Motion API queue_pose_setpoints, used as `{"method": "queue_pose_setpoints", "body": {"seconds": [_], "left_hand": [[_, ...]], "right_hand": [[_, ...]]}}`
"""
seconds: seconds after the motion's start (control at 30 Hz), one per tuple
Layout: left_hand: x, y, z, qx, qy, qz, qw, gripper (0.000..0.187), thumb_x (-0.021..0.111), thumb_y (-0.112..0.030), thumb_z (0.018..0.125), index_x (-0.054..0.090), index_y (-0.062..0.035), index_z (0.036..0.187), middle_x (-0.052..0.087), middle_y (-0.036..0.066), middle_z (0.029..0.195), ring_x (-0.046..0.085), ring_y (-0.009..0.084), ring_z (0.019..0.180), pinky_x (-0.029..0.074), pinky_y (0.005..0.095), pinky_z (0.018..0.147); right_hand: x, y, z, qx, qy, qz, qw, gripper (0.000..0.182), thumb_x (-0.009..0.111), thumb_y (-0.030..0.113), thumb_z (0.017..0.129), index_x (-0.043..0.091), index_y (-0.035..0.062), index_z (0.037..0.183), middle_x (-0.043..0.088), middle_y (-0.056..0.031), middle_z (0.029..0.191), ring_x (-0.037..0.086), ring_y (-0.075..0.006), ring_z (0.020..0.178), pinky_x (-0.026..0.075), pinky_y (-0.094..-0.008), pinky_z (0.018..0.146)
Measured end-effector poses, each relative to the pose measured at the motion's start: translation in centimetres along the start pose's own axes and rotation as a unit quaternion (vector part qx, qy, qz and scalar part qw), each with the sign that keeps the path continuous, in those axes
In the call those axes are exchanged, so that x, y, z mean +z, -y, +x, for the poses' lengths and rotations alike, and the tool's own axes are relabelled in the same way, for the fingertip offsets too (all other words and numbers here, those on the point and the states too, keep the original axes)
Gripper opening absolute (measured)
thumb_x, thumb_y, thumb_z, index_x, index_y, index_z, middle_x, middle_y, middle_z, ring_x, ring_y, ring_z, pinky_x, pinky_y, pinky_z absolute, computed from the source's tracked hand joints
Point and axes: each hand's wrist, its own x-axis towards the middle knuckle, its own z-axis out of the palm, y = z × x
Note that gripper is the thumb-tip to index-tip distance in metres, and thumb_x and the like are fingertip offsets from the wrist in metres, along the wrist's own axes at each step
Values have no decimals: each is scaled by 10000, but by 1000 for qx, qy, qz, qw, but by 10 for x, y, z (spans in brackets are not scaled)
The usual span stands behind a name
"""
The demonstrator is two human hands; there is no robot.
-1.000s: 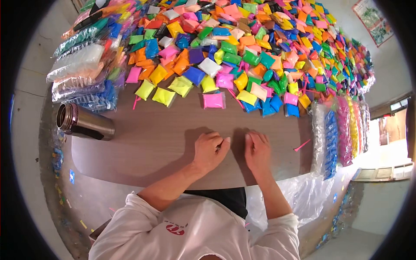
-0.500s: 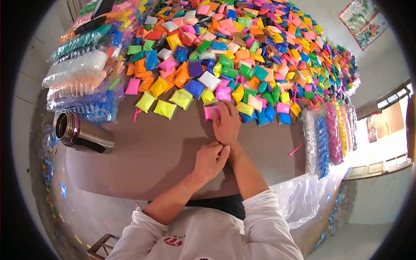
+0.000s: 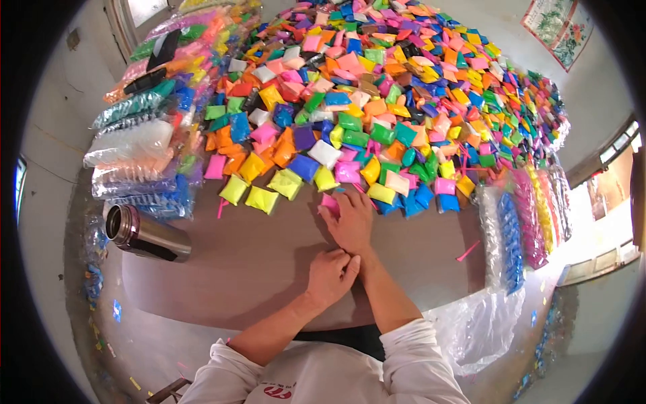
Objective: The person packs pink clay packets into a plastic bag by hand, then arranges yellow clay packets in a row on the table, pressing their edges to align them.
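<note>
My right hand (image 3: 348,219) lies palm down at the near edge of the heap, its fingers spread and its thumb apart. Partly under its thumb and fingers is a small pink packet (image 3: 330,203). My left hand (image 3: 330,277) is closed, with curled fingers against my right wrist; what is inside the fingers is hidden. Yellow packets (image 3: 261,200) lie to the left of my right hand, and a bright pink packet (image 3: 348,172) lies just beyond it. A pale yellow packet (image 3: 381,193) is close on its right.
A large heap of coloured packets (image 3: 377,101) covers the far table (image 3: 229,269). Bagged strips of packets (image 3: 134,141) are stacked left, and more strips (image 3: 511,229) hang over the right edge. An open steel flask (image 3: 151,236) lies tilted at left. A pink strip (image 3: 468,251) lies right.
The whole view has shifted, so the table and heap appear lower and slightly to the right. My right thumb has spread outward over the pink packet. My left hand stays at the right wrist.
</note>
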Motion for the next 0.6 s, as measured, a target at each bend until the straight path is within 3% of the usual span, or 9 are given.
{"method": "queue_pose_setpoints", "body": {"seconds": [0.13, 0.23, 0.33, 0.53, 0.6], "left_hand": [[1, 1, 0, 7, 17, 13, 1000, 271, 621, -172, 926, 577, -36, 696, 574, 112, 681, 558, 328, 619, 416, 421, 621], [-9, 5, 1, 54, 92, 33, 994, 263, 634, -193, 913, 602, -53, 692, 588, 99, 694, 590, 310, 659, 451, 431, 675], [-18, 17, 2, 140, 135, 25, 981, 285, 661, -173, 900, 548, -63, 663, 542, 89, 676, 560, 294, 653, 416, 413, 652], [-25, 21, 1, 135, 159, 3, 978, 277, 678, -194, 892, 550, -80, 674, 536, 67, 705, 553, 268, 671, 432, 405, 696], [-24, 25, 1, 152, 156, 6, 976, 261, 682, -203, 891, 565, -80, 692, 544, 67, 729, 564, 262, 699, 438, 401, 718]], "right_hand": [[-5, 4, 2, 54, 25, -29, 998, 407, 782, 347, 806, 684, 33, 1047, 639, -144, 992, 571, -340, 983, 434, -485, 933], [0, -2, 0, 54, 18, -13, 998, 433, 789, 369, 802, 683, 30, 1049, 645, -154, 989, 588, -350, 990, 444, -483, 924], [3, -6, 1, 75, 25, 31, 996, 459, 787, 390, 803, 681, 33, 1072, 648, -158, 975, 609, -359, 969, 473, -476, 882], [8, -6, 2, 49, -9, -10, 999, 456, 775, 421, 821, 673, 44, 1057, 649, -145, 958, 631, -351, 890, 515, -448, 765], [9, -10, 3, 47, -18, 9, 999, 299, 660, 317, 937, 662, 27, 1007, 631, -175, 872, 625, -378, 817, 496, -472, 700]]}}
